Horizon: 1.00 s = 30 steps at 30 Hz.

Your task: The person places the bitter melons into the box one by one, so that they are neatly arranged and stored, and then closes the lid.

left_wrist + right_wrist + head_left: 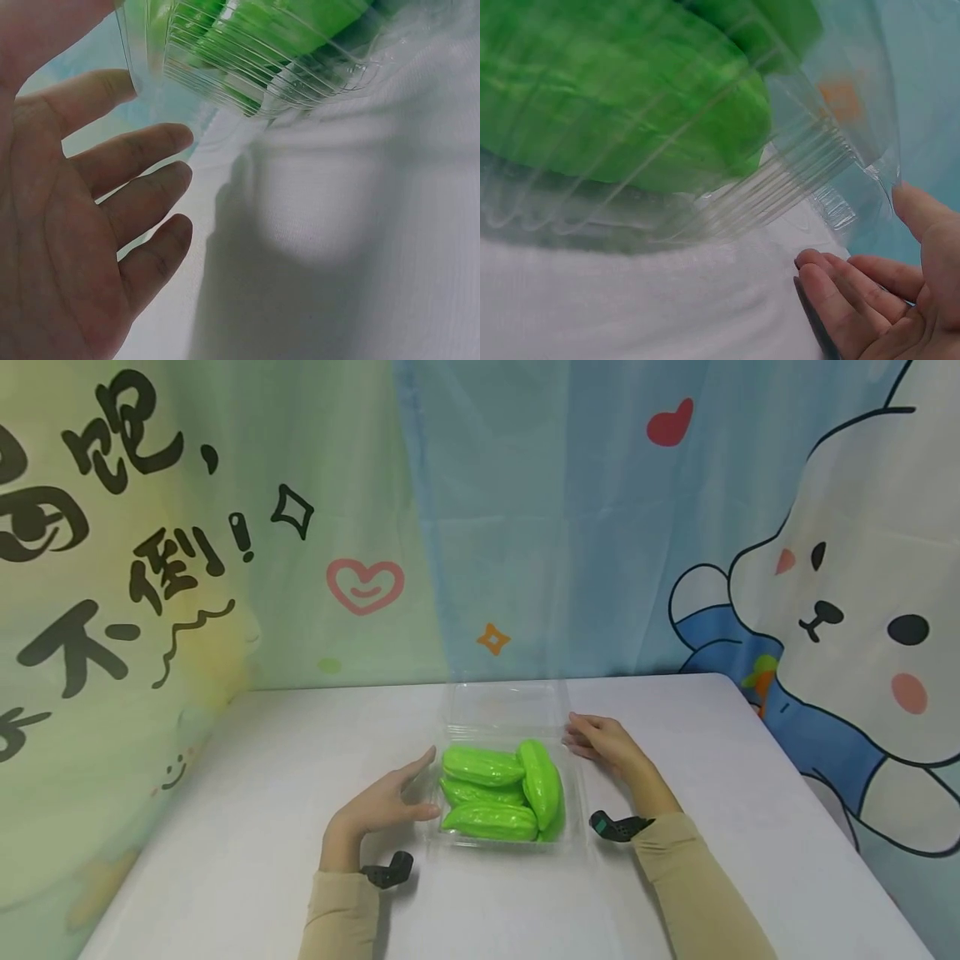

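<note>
A clear plastic box (510,707) with a ribbed wall lies on the white table, its lid raised at the back. Several glossy bright-green, long fruit-like pieces (489,821) lie inside, one upright along the right and the others crosswise. At the box's left side is my left hand (384,803), thumb and fingers spread; in the left wrist view a fingertip meets the clear rim and the other fingers extend loosely. My right hand (606,745) is by the box's back right corner. In the right wrist view one fingertip touches the clear edge, the other fingers loosely bent below.
The white table (277,827) extends around the box on every side. A printed curtain (360,460) with hearts, lettering and a white cartoon animal hangs behind it. Each wrist bears a dark strapped device (390,870).
</note>
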Each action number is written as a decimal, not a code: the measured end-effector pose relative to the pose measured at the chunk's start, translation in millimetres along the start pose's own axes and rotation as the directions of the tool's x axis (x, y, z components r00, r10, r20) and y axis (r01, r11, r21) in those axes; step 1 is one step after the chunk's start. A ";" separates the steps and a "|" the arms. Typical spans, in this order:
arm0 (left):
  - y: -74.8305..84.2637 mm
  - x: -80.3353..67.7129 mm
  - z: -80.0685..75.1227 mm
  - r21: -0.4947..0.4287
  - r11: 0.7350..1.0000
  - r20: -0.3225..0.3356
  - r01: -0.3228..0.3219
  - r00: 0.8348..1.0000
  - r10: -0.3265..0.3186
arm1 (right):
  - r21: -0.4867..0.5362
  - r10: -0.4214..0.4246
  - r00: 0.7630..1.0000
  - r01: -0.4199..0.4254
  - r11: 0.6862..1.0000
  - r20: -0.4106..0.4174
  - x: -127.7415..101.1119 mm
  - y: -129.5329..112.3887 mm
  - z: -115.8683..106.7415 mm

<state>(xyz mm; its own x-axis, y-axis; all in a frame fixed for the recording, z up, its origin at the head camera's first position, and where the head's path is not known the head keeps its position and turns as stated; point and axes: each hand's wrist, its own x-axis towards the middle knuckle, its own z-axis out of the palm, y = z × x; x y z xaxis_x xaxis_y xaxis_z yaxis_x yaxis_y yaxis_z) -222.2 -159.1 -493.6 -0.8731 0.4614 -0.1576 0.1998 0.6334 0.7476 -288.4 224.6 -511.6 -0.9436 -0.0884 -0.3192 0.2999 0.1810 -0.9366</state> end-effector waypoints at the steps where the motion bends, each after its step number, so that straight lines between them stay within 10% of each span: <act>1: -0.1 0.1 0.2 0.001 1.000 0.000 -0.003 1.000 0.003 | 0.004 0.004 1.000 -0.004 1.000 0.005 0.6 -0.4 -0.2; 30: 1.5 -0.9 -0.2 -0.003 1.000 -0.007 -0.018 1.000 0.018 | -0.031 -0.093 0.994 0.095 0.995 0.060 3.9 -6.0 -6.3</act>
<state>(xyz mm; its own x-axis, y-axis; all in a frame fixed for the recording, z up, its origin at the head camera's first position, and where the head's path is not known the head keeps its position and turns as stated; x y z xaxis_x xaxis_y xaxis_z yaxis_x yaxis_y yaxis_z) -221.3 -158.7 -492.2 -0.8722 0.4689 -0.1395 0.2144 0.6227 0.7525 -294.7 229.3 -506.3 -0.9570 -0.1638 -0.2392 0.2047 0.2026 -0.9576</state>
